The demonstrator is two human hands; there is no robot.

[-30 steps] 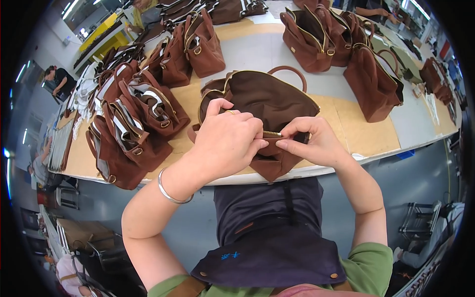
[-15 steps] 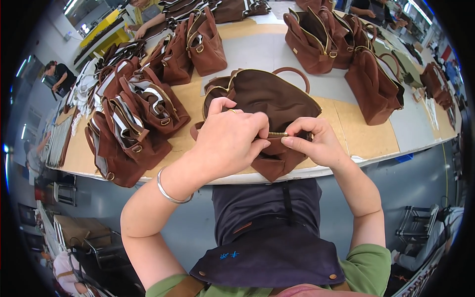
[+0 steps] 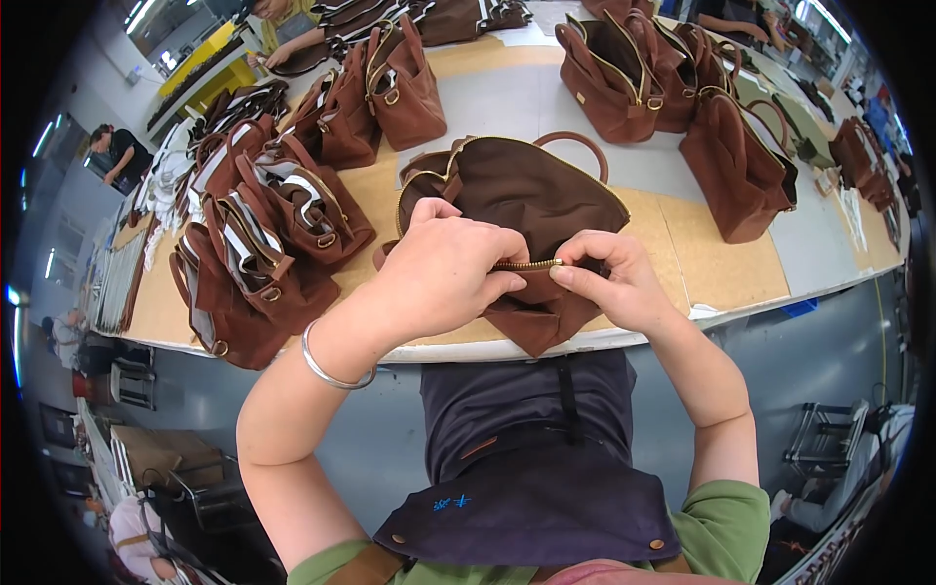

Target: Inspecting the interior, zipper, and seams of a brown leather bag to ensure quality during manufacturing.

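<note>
A brown handbag [image 3: 546, 327] lies open in front of me at the table's near edge, its dark brown lining [image 3: 517, 190] showing. Along its near rim runs a gold-toothed zipper [image 3: 529, 264]. My left hand [image 3: 450, 263] is closed on the zipper's left part, thumb and forefinger pinched together. At the zipper's right end, my right hand [image 3: 616, 278] pinches the rim between thumb and fingers. A short stretch of teeth shows between the two hands. The bag's rounded handle [image 3: 575, 141] stands up at the far side.
Several brown handbags [image 3: 283, 224] crowd the table [image 3: 721, 278] on my left. More brown bags [image 3: 736, 166] stand at the right and far right. Across the table, a co-worker's hand [image 3: 292, 47] rests near dark, white-edged pieces [image 3: 419, 19].
My left hand has slid a little to the left along the zipper, so more gold teeth show between my hands. My right hand has barely moved.
</note>
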